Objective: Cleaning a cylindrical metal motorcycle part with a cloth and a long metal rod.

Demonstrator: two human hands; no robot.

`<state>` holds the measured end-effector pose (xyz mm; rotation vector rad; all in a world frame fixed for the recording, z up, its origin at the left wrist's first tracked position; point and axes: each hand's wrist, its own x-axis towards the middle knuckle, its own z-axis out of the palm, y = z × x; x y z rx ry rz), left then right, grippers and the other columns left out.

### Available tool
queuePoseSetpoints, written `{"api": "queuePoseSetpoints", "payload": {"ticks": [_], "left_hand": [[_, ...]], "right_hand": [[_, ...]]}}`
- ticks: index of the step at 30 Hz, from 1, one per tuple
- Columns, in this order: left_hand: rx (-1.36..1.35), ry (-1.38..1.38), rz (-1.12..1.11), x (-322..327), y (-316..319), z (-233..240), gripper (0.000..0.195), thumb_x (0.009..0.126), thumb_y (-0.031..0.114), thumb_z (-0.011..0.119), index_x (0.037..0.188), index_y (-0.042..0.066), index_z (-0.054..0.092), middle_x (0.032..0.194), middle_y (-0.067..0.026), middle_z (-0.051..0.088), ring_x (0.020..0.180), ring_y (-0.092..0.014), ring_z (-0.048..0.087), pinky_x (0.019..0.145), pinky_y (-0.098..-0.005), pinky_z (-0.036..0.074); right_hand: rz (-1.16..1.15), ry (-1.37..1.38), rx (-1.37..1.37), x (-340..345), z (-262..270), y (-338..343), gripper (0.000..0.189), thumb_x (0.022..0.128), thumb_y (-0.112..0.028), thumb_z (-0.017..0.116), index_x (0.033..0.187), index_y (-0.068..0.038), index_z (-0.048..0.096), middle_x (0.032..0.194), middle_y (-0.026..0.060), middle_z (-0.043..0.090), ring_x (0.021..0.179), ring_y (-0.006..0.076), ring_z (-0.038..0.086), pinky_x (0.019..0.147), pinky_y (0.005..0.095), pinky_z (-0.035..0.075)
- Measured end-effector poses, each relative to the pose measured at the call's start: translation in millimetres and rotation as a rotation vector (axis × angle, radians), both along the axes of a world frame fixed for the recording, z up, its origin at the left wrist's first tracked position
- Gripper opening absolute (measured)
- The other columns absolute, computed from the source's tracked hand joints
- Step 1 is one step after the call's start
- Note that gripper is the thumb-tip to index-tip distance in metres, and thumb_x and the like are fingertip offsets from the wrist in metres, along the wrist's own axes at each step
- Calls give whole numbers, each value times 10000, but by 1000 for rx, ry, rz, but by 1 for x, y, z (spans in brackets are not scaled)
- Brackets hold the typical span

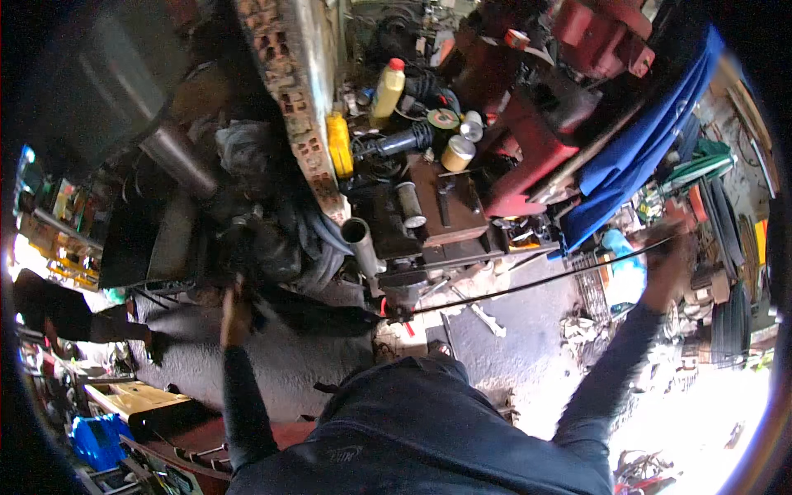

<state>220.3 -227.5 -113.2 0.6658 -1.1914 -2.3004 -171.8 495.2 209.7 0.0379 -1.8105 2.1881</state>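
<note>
My right hand (669, 263), blurred and raised far out to the right, is closed on the end of a thin dark rod or cable (526, 289). That rod runs down and left across the picture to a dark, sleeve-like piece (334, 314) in front of my body. My left hand (236, 315) is at the left, stretched forward beside dark machinery; shadow and blur hide its fingers and whatever they touch. Between the hands, an open-ended metal pipe (365, 247) stands near the bench edge.
Ahead, a cluttered bench holds a brown wooden block (448, 204), a yellow bottle (388, 93), cans and tools. A red machine (532, 148) and blue cloth (643, 148) are at right. A brick pillar (303, 117) rises left of the bench. Another person (55, 309) stands far left.
</note>
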Motion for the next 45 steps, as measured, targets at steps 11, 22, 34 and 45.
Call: {"api": "queuePoseSetpoints", "payload": {"ticks": [11,22,34,45], "left_hand": [[-505,-808,-822,-102,243,111,469,794,301,720,1113,-28,620,996,-132,674,927,-227,625,828,-339,470],[-1436,-887,-483,-83,343,35,312,874,233,493,957,-26,647,926,-272,621,876,-453,578,795,-438,478],[-1453,-688,-366,-135,452,103,186,729,121,695,842,-22,660,898,-168,620,825,-354,586,749,-430,458],[-1002,-657,-688,-176,460,103,267,803,250,694,879,-4,660,842,-166,644,753,-329,610,677,-388,469]], "right_hand": [[105,-440,-967,85,-308,48,344,1003,-282,421,942,20,572,880,139,633,807,234,627,809,368,548],[-143,-340,-314,79,-319,-29,250,966,-150,510,1015,86,577,955,142,648,891,227,640,831,349,534],[144,-534,541,66,-467,-27,208,876,-150,540,972,-32,681,717,193,646,641,284,658,584,354,493],[762,-455,295,27,-493,-7,240,952,-174,512,1109,-44,638,859,42,682,680,109,626,549,252,481]]}}
